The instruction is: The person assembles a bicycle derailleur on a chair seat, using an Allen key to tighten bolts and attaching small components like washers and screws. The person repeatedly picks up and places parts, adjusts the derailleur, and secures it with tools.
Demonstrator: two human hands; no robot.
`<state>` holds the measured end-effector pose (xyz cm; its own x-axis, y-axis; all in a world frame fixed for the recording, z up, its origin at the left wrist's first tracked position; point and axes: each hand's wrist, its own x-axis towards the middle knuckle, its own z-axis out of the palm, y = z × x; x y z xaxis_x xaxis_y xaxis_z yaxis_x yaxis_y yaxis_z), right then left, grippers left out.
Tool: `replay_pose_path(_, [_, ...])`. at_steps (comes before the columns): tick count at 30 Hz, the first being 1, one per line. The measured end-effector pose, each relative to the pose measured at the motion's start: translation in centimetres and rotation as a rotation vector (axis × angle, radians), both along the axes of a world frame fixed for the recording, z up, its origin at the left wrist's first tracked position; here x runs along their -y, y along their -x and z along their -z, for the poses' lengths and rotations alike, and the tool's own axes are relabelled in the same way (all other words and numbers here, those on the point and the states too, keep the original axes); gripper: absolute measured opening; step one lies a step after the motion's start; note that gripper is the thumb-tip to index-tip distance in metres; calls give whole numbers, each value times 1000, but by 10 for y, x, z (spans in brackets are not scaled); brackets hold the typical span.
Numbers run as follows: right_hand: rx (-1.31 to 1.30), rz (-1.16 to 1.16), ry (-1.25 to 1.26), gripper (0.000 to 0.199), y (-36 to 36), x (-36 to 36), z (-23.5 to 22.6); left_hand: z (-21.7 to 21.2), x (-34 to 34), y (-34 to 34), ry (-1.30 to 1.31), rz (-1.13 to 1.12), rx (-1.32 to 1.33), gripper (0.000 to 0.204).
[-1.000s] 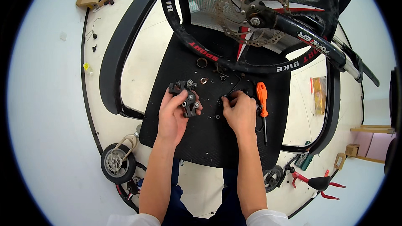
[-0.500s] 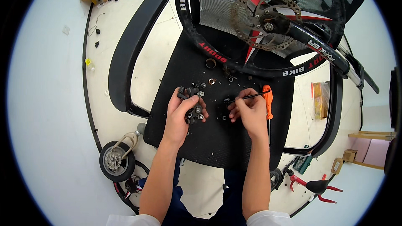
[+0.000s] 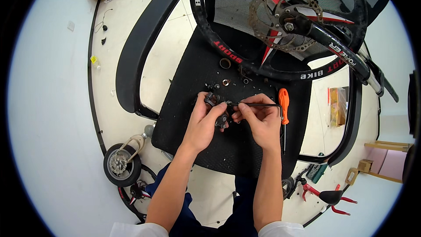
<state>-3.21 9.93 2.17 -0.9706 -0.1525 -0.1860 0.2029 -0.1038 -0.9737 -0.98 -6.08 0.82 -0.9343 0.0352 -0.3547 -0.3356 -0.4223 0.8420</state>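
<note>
Both hands meet over the middle of a chair seat (image 3: 210, 149). The left hand (image 3: 204, 120) grips a brake caliper (image 3: 215, 105); just to its right, the right hand (image 3: 258, 120) holds a hex key (image 3: 258, 104), whose long arm runs rightward from the caliper. A screwdriver (image 3: 283, 109) lies on the seat just right of the right hand. Small nuts and rings (image 3: 226, 72) lie on the seat behind the hands. Behind these, a bicycle wheel (image 3: 280, 22) with a brake disc (image 3: 285, 17) rests on the seat's rear edge. An armrest (image 3: 140, 48) stands left of the seat. A small wheel (image 3: 122, 164) lies on the floor at lower left, pliers (image 3: 326, 195) at lower right.
</note>
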Motion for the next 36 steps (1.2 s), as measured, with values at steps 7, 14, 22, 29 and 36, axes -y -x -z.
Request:
replay_pose_path(7, [-30,13,-24,10,-1,-5,0,1,-1,0,6,25,16,15])
replay_pose_path(14, [-90,32,-164,7,-5,1,-2,0,-2,0,53,60,7,15])
replay_pose_path(22, [-152,70,-291,11,-2,-2,2,3,1,0,82,62,11,15])
replay_pose_path(29, [-44,71,-820,28,9,-32,-3,-2,2,1,83,37,37,15])
replay_pose_path(36, [-183,-114,-1148,25,-13,-45,7,-1,-1,0,57,47,28,15])
